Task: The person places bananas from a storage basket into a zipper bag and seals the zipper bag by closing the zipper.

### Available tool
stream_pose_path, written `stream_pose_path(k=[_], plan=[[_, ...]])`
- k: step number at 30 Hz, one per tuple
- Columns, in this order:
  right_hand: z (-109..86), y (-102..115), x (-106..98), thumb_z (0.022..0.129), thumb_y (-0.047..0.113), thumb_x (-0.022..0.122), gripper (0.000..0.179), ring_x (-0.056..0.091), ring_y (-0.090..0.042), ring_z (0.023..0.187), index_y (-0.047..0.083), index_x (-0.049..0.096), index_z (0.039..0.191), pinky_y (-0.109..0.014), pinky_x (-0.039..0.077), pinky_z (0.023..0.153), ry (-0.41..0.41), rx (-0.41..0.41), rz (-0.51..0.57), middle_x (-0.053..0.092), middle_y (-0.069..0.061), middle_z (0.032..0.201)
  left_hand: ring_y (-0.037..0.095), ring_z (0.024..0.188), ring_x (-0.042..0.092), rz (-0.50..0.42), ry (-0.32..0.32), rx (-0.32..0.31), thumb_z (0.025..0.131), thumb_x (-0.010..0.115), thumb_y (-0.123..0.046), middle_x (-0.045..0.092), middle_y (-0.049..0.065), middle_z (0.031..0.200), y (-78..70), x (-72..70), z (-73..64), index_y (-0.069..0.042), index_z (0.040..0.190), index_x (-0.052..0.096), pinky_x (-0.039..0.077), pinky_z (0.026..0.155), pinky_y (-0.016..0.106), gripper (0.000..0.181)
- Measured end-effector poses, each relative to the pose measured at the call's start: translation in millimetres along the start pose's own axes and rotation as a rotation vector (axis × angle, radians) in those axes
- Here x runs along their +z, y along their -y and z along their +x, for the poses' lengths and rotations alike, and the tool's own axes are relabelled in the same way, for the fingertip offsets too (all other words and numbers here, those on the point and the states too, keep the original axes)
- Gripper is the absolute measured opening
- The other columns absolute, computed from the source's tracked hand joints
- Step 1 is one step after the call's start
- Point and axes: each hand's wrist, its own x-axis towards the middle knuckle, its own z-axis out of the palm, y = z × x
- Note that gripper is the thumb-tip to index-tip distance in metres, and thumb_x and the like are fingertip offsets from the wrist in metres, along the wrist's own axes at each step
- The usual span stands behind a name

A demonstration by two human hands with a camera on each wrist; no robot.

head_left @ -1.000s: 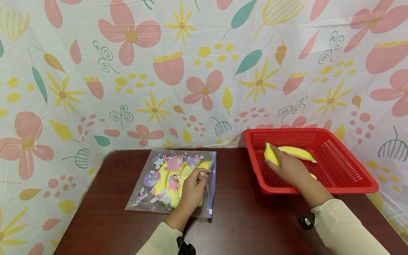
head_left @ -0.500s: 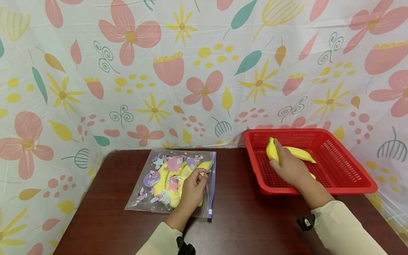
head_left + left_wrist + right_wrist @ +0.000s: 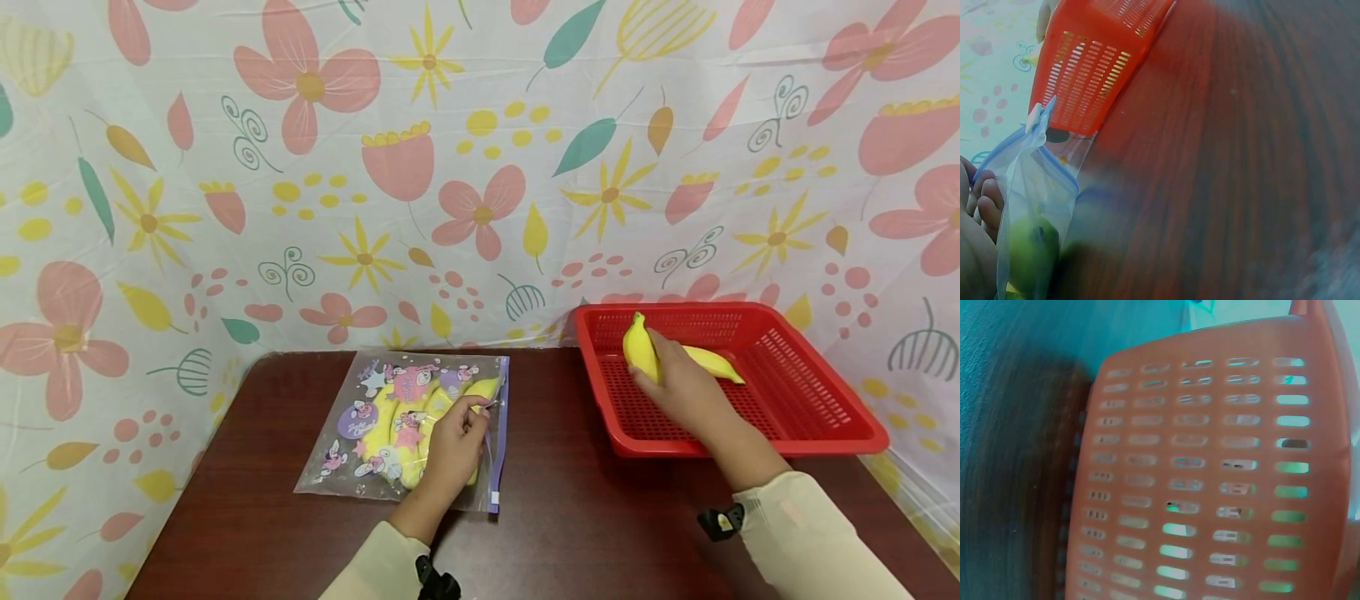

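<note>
In the head view my left hand (image 3: 457, 442) pinches the open-side edge of a clear zip bag (image 3: 322, 467) with cartoon prints and a purple zip strip. Several yellow bananas (image 3: 386, 421) show through the plastic. The left wrist view has curled fingers (image 3: 988, 203) against the bag's upper edge. Over the red basket, my right hand (image 3: 686, 392) grips a banana (image 3: 639, 350), stem end pointing up and away. Behind that hand another banana (image 3: 712, 363) lies in the basket, partly covered by the fingers. The right wrist view is filled by the basket's slotted wall (image 3: 1204, 450), hiding the hand.
The red plastic basket (image 3: 825, 433) stands at the back right of the dark wood table (image 3: 555, 500). A flower-patterned cloth (image 3: 480, 275) hangs along the back and both sides. Bare tabletop lies between bag and basket.
My right hand, with the banana, has shifted slightly right and farther back within the basket. A yellow tip seen earlier by its wrist is now hidden. The left hand and bag have stayed put.
</note>
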Motion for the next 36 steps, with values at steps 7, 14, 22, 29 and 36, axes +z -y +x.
stream_pose_path(k=[7, 14, 22, 29, 36], plan=[[-1.8, 6.0, -6.1, 0.098, 0.057, 0.053, 0.094, 0.049, -0.045, 0.126, 0.005, 0.008, 0.162, -0.069, 0.042, 0.103, -0.014, -0.001, 0.032, 0.038, -0.029, 0.153, 0.005, 0.05, 0.052, 0.004, -0.002, 0.005, 0.099, 0.06, -0.016, 0.055, 0.002, 0.064, 0.0, 0.3, 0.4, -0.011, 0.115, 0.069, 0.043, 0.049, 0.021, 0.018], [-4.7, 14.1, -9.9, 0.097, 0.061, 0.051, 0.096, 0.046, -0.045, 0.13, 0.008, 0.006, 0.163, -0.068, 0.042, 0.104, -0.069, -0.003, 0.065, 0.033, -0.026, 0.158, 0.005, 0.049, 0.052, -0.005, 0.001, 0.007, 0.099, 0.061, -0.017, 0.055, 0.002, 0.065, 1.1, 0.2, 1.0, -0.011, 0.114, 0.069, 0.044, 0.048, 0.022, 0.018], [-12.0, 31.3, -14.1, 0.101, 0.049, 0.054, 0.089, 0.044, -0.044, 0.128, 0.01, 0.004, 0.163, -0.069, 0.042, 0.103, -0.072, 0.006, 0.108, 0.035, -0.027, 0.155, 0.006, 0.05, 0.053, -0.007, 0.006, 0.007, 0.1, 0.06, -0.018, 0.056, 0.003, 0.065, 3.8, 0.3, 1.3, -0.011, 0.115, 0.069, 0.043, 0.048, 0.021, 0.018], [-17.3, 43.7, -12.9, 0.102, 0.037, 0.052, 0.084, 0.044, -0.041, 0.127, 0.011, 0.0, 0.163, -0.068, 0.04, 0.106, -0.061, -0.032, 0.125, 0.033, -0.026, 0.157, 0.005, 0.05, 0.052, -0.02, 0.003, 0.007, 0.1, 0.061, -0.017, 0.055, 0.005, 0.065, 4.3, 1.2, 0.8, -0.011, 0.114, 0.069, 0.043, 0.048, 0.021, 0.017], [-23.9, 60.4, -12.9, 0.102, 0.043, 0.053, 0.085, 0.043, -0.039, 0.134, 0.013, 0.004, 0.164, -0.064, 0.042, 0.107, -0.04, -0.05, 0.201, 0.031, -0.022, 0.16, 0.005, 0.05, 0.052, -0.015, 0.001, 0.009, 0.1, 0.061, -0.016, 0.055, 0.002, 0.064, 5.5, 1.1, 0.9, -0.012, 0.114, 0.07, 0.043, 0.048, 0.022, 0.017]])
